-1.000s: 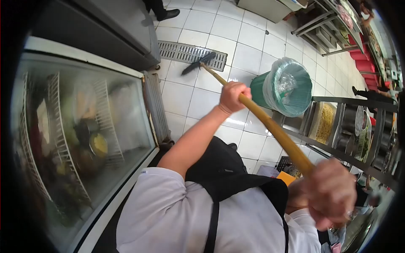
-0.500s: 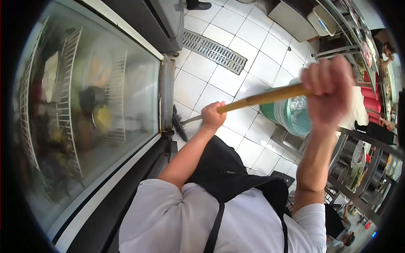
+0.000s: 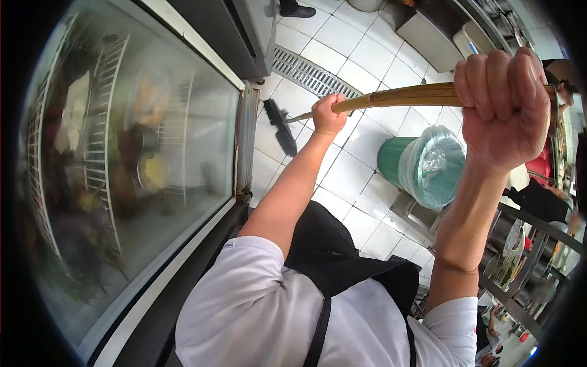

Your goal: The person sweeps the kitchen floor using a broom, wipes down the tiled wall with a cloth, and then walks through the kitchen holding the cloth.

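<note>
A wooden broom handle [image 3: 403, 98] runs across the upper middle of the head view. My left hand [image 3: 329, 114] is wrapped round its lower part, near the broom head. Near the handle's top end, close to the camera at the right, my right hand [image 3: 504, 107] is closed in a fist around it. The black bristled broom head [image 3: 280, 127] rests on the white floor tiles [image 3: 333, 162], close to the fridge's edge and below the metal drain grate [image 3: 315, 72].
A fogged glass-door fridge [image 3: 140, 159] with wire racks fills the left. Right of centre stands a green bin [image 3: 394, 154] with a clear liner. Metal shelving [image 3: 526, 229] lines the right side. A person's black shoe [image 3: 298, 11] shows at the top; other people are at the far right.
The broom head moved from the grate to the fridge's edge, then slightly back out over the tiles. My right hand rose toward the upper right, and the handle swung nearly level.
</note>
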A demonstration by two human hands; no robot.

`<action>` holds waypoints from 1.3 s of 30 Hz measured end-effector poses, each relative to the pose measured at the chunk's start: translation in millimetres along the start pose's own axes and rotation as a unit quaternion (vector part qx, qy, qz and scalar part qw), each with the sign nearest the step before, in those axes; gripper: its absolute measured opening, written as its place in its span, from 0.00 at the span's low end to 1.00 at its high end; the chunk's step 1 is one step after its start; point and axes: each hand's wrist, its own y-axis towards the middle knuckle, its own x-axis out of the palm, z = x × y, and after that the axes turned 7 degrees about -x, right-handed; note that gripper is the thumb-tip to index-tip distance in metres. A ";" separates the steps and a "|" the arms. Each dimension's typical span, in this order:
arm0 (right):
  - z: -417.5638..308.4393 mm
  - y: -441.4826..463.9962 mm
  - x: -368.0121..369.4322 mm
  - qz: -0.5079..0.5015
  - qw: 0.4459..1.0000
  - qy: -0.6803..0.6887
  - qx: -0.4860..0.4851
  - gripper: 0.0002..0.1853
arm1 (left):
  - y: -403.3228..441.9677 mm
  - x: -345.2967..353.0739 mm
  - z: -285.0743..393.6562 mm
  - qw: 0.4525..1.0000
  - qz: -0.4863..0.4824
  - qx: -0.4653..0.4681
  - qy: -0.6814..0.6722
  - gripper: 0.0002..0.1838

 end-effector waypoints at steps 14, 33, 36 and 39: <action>-118.0 -15.9 -59.6 -0.110 0.987 -0.100 -0.065 0.22 | 3.2 41.5 99.4 0.991 -0.122 0.040 -0.031 0.18; -173.1 -41.2 -9.7 -0.108 0.970 -0.213 -0.037 0.16 | -45.7 93.1 157.0 0.977 -0.138 0.013 -0.161 0.20; -236.8 -84.6 18.2 0.030 0.957 -0.283 -0.056 0.14 | -62.1 85.5 204.9 0.944 -0.225 0.061 -0.233 0.21; -255.4 -115.0 25.1 0.088 0.945 -0.297 -0.104 0.16 | -85.2 105.8 226.0 0.932 -0.253 0.084 -0.246 0.21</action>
